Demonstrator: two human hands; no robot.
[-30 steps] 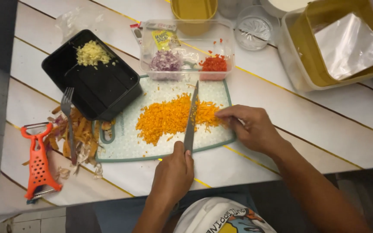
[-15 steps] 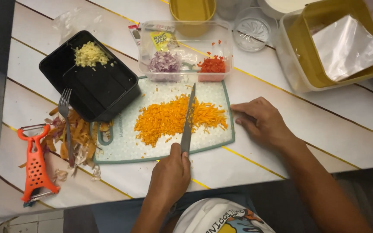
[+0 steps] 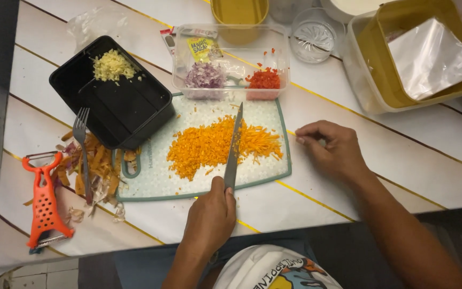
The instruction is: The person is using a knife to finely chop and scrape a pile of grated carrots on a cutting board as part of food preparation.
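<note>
My left hand (image 3: 209,217) grips the handle of a kitchen knife (image 3: 234,144). Its blade lies upright across a pile of finely chopped orange vegetable (image 3: 209,145) on a pale green cutting board (image 3: 156,179). My right hand (image 3: 332,150) rests on the white table just off the board's right edge, fingers curled and holding nothing.
A black tray (image 3: 129,107) with minced ginger sits at upper left. A clear container (image 3: 231,59) holds chopped onion and red pepper. A fork (image 3: 83,144) lies on peelings beside an orange peeler (image 3: 44,203). A yellow tub (image 3: 402,64) with a foil packet stands at right.
My right hand has drawn back from the chopped pile, off the board and onto the table at the right. The knife and my left hand have stayed almost still.
</note>
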